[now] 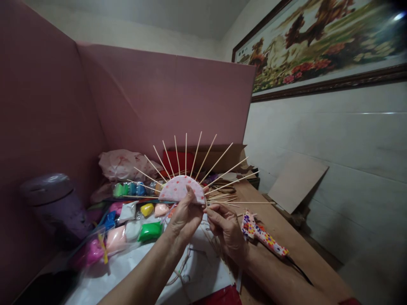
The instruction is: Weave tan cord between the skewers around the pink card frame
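Observation:
My left hand (pixel 187 212) grips a pink half-circle piece (pixel 178 188) with red dots, its thumb lying over the front. Thin wooden sticks (pixel 186 154) fan out from the curved edge of this piece, pointing up and to both sides. Close to its lower right corner, the thumb and fingers of my right hand (pixel 227 228) are pinched together. Whatever lies between those fingertips is too small to make out. To the right of that hand, a flower-patterned glue gun (pixel 263 235) with a black cord rests on the brown tabletop.
Bags of coloured clay (pixel 151 231) lie at left on a white sheet (pixel 111 281), near a purple lidded container (pixel 57 207). Loose twine (pixel 182 271) is below my hands. Scissors (pixel 226 189) and cardboard (pixel 219 159) sit behind. Pink panels (pixel 165 97) enclose the back and left.

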### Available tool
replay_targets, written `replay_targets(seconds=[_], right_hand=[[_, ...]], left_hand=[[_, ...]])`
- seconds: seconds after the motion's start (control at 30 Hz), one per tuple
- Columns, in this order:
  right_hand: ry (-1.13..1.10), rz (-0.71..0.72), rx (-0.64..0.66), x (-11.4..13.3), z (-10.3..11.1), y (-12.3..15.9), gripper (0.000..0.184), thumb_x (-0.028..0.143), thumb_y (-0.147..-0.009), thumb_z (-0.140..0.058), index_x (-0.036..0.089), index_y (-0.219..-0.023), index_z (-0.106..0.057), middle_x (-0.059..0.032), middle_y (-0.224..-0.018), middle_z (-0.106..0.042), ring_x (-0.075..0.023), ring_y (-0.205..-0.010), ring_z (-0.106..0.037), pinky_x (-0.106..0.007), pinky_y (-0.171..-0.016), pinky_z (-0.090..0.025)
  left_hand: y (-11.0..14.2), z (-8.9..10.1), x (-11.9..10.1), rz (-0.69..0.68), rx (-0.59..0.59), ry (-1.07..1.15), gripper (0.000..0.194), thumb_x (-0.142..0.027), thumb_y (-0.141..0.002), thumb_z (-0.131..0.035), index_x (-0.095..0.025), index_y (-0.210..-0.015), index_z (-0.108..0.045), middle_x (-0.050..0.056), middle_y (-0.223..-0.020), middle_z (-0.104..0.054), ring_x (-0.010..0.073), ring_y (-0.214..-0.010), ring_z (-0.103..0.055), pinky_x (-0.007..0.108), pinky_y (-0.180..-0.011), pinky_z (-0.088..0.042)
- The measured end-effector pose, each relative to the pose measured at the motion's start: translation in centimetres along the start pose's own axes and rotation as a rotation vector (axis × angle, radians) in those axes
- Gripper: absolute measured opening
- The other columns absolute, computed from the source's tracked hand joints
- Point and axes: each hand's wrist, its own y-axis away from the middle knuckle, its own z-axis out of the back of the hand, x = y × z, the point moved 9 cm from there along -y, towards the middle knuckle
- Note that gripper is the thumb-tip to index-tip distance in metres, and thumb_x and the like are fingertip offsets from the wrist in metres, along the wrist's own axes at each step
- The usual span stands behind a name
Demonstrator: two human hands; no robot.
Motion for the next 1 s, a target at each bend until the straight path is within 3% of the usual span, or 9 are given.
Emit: replay_targets(seconds=[0.13, 0.27, 0.47, 0.6, 0.8, 1.0], right_hand=[[0.003, 0.019, 0.022, 0.1, 0.0, 0.1, 0.011, 0.022, -0.074, -0.06, 0.015, -0.066, -0.058, 0.0073, -0.044, -0.038, -0.0038, -0.038, -0.027, -0.02, -0.038, -0.017], [0.003, -0.012, 0.009, -0.3, 0.2, 0.0, 0.011, 0.024, -0.073, -0.061, 0.016, -0.068, -0.057, 0.0075, -0.045, -0.038, -0.0041, -0.038, -0.027, -0.02, -0.038, -0.017], [0.086, -0.053, -0.034, -0.9, 0.9, -0.7, 0.02, 0.031, -0.071, -0.062, 0.016, -0.062, -0.051, 0.0081, -0.043, -0.037, -0.004, -0.036, -0.023, -0.021, -0.037, -0.014], [0.235, 0.03, -0.084, 0.0, 1.5, -1.1, 0.029, 0.034, -0.068, -0.065, 0.017, -0.053, -0.046, 0.0075, -0.044, -0.036, -0.0048, -0.039, -0.025, -0.021, -0.039, -0.019], [0.458, 0.228, -0.183, 2.8, 2.7, -1.2, 0.014, 0.029, -0.068, -0.065, 0.017, -0.065, -0.058, 0.0029, -0.06, -0.052, -0.0101, -0.056, -0.044, -0.023, -0.053, -0.034], [0.664, 0.378, -0.276, 4.9, 4.3, -1.6, 0.015, 0.031, -0.075, -0.059, 0.017, -0.071, -0.058, 0.0003, -0.062, -0.056, -0.013, -0.06, -0.05, -0.025, -0.057, -0.039]], left_hand=[[0.0, -0.2, 0.1, 0.019, 0.002, 0.02, 0.017, -0.022, -0.08, -0.051, -0.009, -0.072, -0.058, 0.004, -0.061, -0.059, 0.009, -0.052, -0.055, 0.017, -0.052, -0.046], [0.0, 0.0, -0.3, -0.004, -0.003, 0.043, 0.011, -0.021, -0.079, -0.054, -0.011, -0.075, -0.057, 0.001, -0.06, -0.058, 0.0096, -0.054, -0.056, 0.019, -0.054, -0.047], [0.0, 0.0, 0.2, 0.042, 0.02, -0.011, 0.018, -0.026, -0.08, -0.053, -0.009, -0.081, -0.059, 0.005, -0.064, -0.063, 0.0118, -0.057, -0.059, 0.021, -0.055, -0.047], [0.0, 0.0, 0.4, 0.059, 0.031, -0.041, 0.02, -0.029, -0.079, -0.053, -0.011, -0.076, -0.06, 0.006, -0.068, -0.064, 0.0137, -0.06, -0.059, 0.024, -0.06, -0.047], [0.5, 1.4, 0.9, 0.158, -0.125, -0.172, 0.027, -0.041, -0.074, -0.057, -0.014, -0.074, -0.058, 0.003, -0.064, -0.062, 0.0139, -0.055, -0.057, 0.024, -0.051, -0.043], [0.8, 2.3, 1.7, 0.301, -0.174, -0.254, 0.036, -0.051, -0.069, -0.057, -0.015, -0.071, -0.054, 0.004, -0.061, -0.059, 0.0167, -0.053, -0.057, 0.027, -0.05, -0.043]])
